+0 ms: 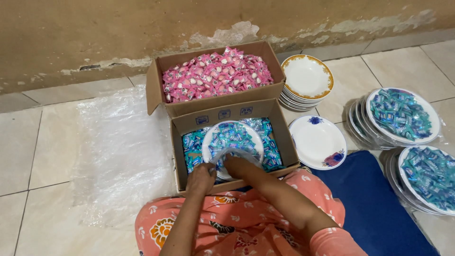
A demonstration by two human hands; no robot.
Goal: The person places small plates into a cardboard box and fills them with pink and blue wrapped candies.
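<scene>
At the bottom centre of the frame the left hand (200, 178) and the right hand (238, 167) were both curled closed on the near edge of a clear plastic wrap (226, 155) drawn over a white plate (232, 147) heaped with blue-wrapped candies (231, 136), inside the nearer cardboard box (283, 142). The film looked thin, limp and slippery, best pinched at its gathered edge, while the loaded plate seemed breakable, best carried from under its rim. Behind it, toward upper centre, sat a box of pink candies (215, 73).
</scene>
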